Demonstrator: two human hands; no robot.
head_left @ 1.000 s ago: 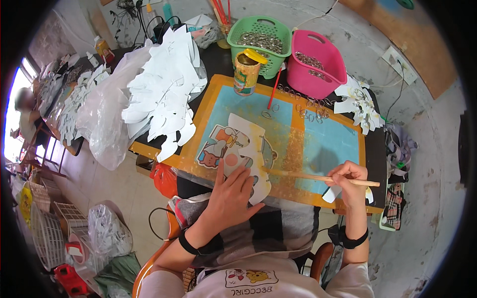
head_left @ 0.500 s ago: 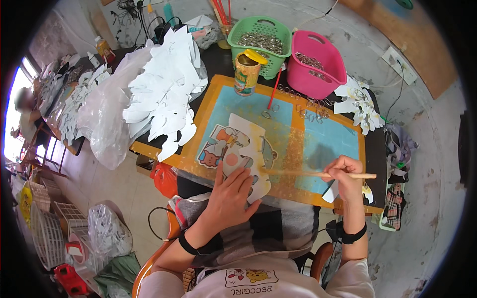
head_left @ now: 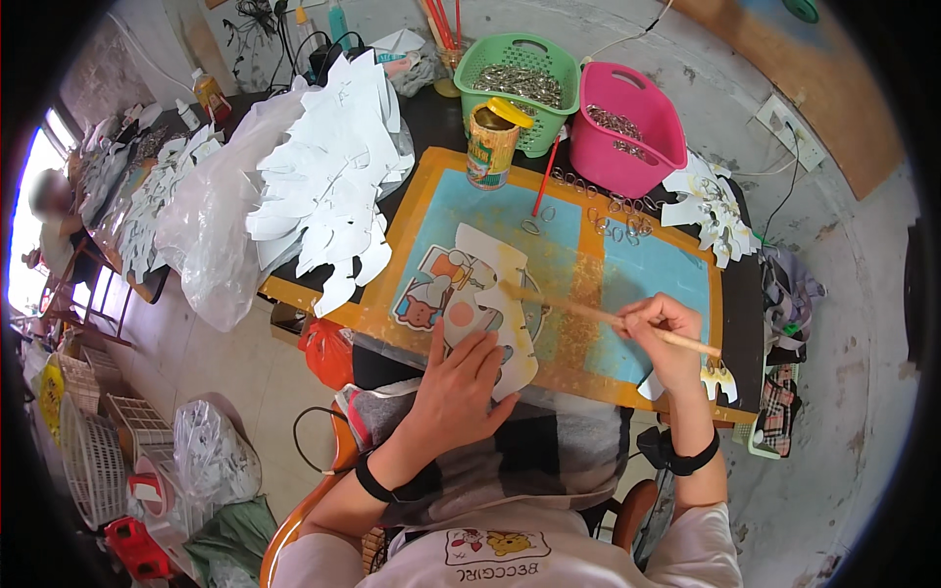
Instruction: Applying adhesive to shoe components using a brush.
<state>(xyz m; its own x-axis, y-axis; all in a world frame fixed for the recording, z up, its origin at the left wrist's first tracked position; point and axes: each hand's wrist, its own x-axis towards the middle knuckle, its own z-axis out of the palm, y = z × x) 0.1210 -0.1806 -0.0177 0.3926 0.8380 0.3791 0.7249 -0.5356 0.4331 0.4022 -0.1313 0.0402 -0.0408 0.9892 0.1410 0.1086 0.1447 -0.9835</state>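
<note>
Two baskets [head_left: 578, 98] — tin [head_left: 493, 145], cutout pile [head_left: 323, 186]

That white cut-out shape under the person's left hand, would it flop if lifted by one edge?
Probably only a little: the white cut-out lies flat and keeps crisp edges like thin card. It looks light, since the left hand pins it while the right hand works the stick over it.

Bright, even daylight enters from the overexposed window [head_left: 22, 230] at far left, shadows stay soft, and fisheye bending darkens the blurred rim.
</note>
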